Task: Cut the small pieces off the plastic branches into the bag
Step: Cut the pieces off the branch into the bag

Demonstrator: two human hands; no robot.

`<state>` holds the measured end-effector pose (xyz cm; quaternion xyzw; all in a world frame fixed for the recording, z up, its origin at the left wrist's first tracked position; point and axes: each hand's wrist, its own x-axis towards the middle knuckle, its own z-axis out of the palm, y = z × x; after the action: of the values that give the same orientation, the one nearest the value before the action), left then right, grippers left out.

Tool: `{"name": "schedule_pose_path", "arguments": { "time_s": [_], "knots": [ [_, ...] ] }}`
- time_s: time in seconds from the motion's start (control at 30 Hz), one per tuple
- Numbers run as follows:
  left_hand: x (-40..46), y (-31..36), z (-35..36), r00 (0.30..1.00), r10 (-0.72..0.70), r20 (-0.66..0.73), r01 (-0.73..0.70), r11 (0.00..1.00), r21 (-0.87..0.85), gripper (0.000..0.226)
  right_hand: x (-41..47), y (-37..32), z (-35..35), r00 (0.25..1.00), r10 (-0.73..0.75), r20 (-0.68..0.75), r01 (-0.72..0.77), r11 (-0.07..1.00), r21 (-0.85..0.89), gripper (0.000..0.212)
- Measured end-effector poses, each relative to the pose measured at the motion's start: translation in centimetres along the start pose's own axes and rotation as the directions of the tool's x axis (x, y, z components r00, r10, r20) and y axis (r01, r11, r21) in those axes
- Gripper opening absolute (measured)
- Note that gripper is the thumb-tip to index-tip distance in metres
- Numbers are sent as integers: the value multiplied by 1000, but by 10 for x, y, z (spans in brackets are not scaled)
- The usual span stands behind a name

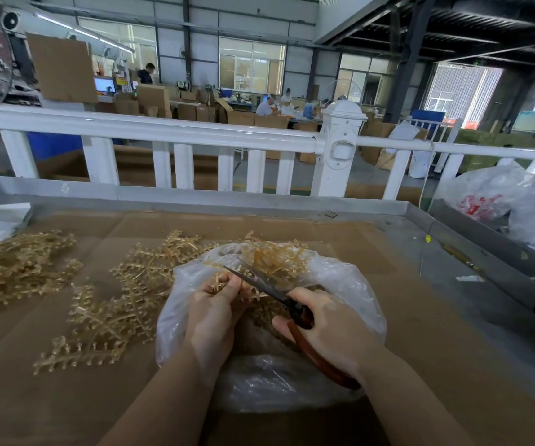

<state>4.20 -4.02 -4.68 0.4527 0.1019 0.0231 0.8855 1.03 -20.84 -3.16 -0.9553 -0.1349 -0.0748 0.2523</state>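
Right, mid-snip over the bag (350,294): the left hand (214,313) pinches a plastic branch (219,283) just above the bag's open mouth, fingers curled round its stem, while the right hand (327,329) is wrapped round the red handles of the scissors (276,294). Blades are parted and angled up and away from the person, crossing right beside the pinched branch, so a cut looks moments off. Next call, I'd say: close the blades on a small side piece and keep the branch over the opening so the bit drops inside the bag, not onto the tabletop (420,333).

Inside the bag, at its far side, a heap of cuttings (276,255) is already piled. Left of the bag lie uncut branches (121,304) spread across the brown surface, with a further pile (18,268) well beyond them. Other plastic sacks (501,201) sit far to the bag's right, and a white railing (176,130) runs beyond it. Possible snag: the bag's near rim is slack and folded, close under the scissors.
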Motion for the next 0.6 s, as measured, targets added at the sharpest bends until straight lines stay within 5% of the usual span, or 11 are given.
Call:
{"name": "schedule_pose_path", "arguments": {
  "time_s": [0.6],
  "knots": [
    [-1, 0, 1, 998, 36, 48, -38, 998, 56, 14, 0, -7, -4, 999, -35, -38, 35, 999, 13, 32]
  ]
}}
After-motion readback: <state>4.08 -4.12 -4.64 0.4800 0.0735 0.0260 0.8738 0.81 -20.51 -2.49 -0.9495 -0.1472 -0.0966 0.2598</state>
